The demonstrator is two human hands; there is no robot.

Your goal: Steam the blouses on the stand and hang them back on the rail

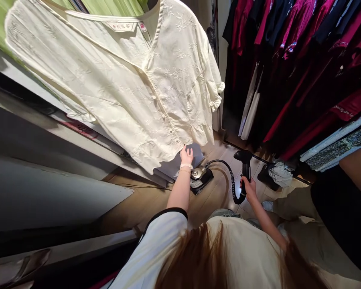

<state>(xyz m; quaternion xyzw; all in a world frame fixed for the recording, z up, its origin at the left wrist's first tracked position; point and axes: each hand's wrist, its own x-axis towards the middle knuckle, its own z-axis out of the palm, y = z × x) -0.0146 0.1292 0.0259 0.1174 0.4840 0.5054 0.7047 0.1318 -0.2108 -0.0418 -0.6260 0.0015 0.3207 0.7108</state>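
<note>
A cream short-sleeved blouse (123, 80) with leafy embroidery, a button front and ruffled cuffs hangs before me. My left hand (186, 156) is at the front hem, its fingertips closed on the edge below the buttons, the other fingers slightly apart. In my right hand (249, 188) is the handle of a black garment steamer (243, 158), held upright with its head on top, away from the blouse. A ribbed black hose (228, 170) curves from the handle to the steamer base (201, 180) on the floor.
Dark and magenta garments (289, 60) hang on a rack at the right. A person in dark clothing (339, 200) is close on my right. A crumpled pale bundle (281, 174) lies near the rack's foot. White panels (48, 188) line the left; a thin cord (141, 186) crosses the floor.
</note>
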